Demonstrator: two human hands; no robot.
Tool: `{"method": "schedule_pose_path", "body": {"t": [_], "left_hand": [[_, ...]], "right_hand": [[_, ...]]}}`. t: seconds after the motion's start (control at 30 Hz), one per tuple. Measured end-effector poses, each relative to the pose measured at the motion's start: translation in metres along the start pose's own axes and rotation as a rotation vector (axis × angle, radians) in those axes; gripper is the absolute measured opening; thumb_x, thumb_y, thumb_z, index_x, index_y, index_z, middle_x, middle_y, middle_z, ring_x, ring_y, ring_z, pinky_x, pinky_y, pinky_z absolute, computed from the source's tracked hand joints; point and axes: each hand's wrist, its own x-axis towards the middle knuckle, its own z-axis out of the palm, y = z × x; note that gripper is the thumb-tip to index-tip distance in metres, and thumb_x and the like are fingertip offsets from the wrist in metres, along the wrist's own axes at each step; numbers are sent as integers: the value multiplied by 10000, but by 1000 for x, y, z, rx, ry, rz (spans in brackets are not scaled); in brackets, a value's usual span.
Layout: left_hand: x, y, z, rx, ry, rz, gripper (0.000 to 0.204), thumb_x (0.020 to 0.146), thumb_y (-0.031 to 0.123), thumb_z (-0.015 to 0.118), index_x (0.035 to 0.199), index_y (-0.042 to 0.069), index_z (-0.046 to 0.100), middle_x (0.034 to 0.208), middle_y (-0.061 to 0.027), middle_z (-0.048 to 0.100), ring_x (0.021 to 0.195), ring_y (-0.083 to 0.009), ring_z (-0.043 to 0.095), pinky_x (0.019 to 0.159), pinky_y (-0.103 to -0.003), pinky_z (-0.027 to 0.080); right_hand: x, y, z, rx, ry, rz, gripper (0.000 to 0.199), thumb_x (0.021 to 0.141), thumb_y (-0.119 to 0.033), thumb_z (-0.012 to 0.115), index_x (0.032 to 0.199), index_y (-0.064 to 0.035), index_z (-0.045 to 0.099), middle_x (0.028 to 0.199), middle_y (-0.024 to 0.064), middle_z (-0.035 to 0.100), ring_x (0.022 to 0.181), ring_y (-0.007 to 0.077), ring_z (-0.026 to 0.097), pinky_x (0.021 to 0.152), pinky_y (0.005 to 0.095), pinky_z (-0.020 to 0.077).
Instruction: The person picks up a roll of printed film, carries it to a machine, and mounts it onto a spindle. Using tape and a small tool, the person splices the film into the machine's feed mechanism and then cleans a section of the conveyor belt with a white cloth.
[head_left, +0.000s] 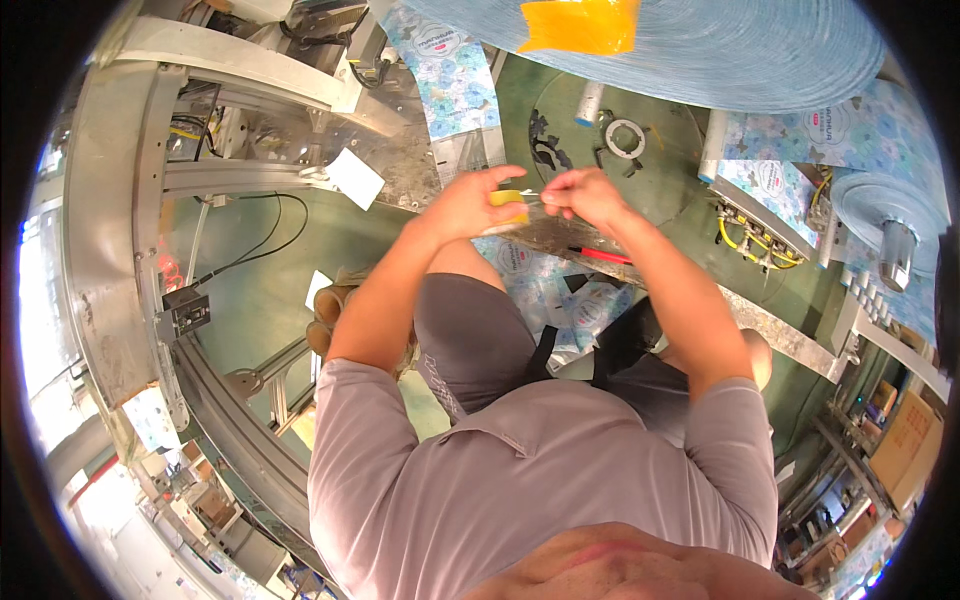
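Note:
In front of my body, my left hand [470, 203] is closed round a small roll of yellow tape [510, 206], with the index finger stretched out above it. Close beside it on the right, my right hand [585, 198] pinches a thin whitish piece [533, 194] between thumb and fingertips. Whether that piece joins the tape is too small to tell. Beyond both hands stands a huge roll of blue film [720, 60], with a yellow tape patch [580, 25] stuck on its side. A red-handled tool [602, 256] lies on the metal beam below my right hand.
Printed blue film [445, 85] hangs beyond my left hand, and more lies between my legs. A white card [355, 178] is to the left. Machine frames [115, 240] stand at the left. At the right are a smaller film roll [880, 205] and a yellow-hosed unit [765, 235].

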Motion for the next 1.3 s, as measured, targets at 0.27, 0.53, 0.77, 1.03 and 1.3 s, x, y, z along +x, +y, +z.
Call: {"method": "schedule_pose_path", "body": {"t": [0.27, 0.53, 0.77, 1.03, 1.3], "left_hand": [[-32, -97, -73, 244, 44, -244, 454, 921, 416, 825, 1242, 99, 779, 1030, -213, 789, 926, -381, 757, 858, -435, 592], [-40, -120, -71, 407, 68, -338, 511, 936, 525, 783, 1260, 131, 780, 1072, -185, 792, 1016, -400, 733, 933, -477, 570], [-46, -132, -76, 405, 35, -339, 378, 984, 438, 746, 1243, 166, 785, 1094, -169, 787, 1045, -385, 725, 918, -474, 564], [-38, -108, -71, 451, 84, -348, 269, 979, 298, 773, 1166, 107, 797, 1024, -177, 791, 907, -356, 741, 845, -442, 580], [-93, 59, -102, 349, 416, 369, 180, 904, 225, 813, 1037, 106, 792, 827, -74, 724, 665, -287, 644, 658, -409, 446]], "right_hand": [[109, 26, 16, -239, 125, -6, 179, 911, -234, 833, 986, -72, 846, 888, 46, 825, 838, 164, 727, 863, 356, 573], [126, 39, -3, -410, 158, -3, 193, 921, -253, 815, 979, -71, 840, 875, 26, 823, 815, 156, 730, 811, 338, 580], [127, 75, 5, -130, 75, -32, 186, 922, -207, 796, 1017, -50, 830, 977, 45, 826, 898, 152, 727, 853, 323, 562], [107, 61, 2, -271, 103, -141, 186, 954, -170, 765, 1051, -17, 811, 969, 74, 815, 914, 144, 722, 847, 334, 570], [-127, -103, -92, -337, 149, -584, 133, 1004, -61, 708, 1057, 29, 791, 961, 103, 805, 858, 161, 750, 789, 307, 589]]}}
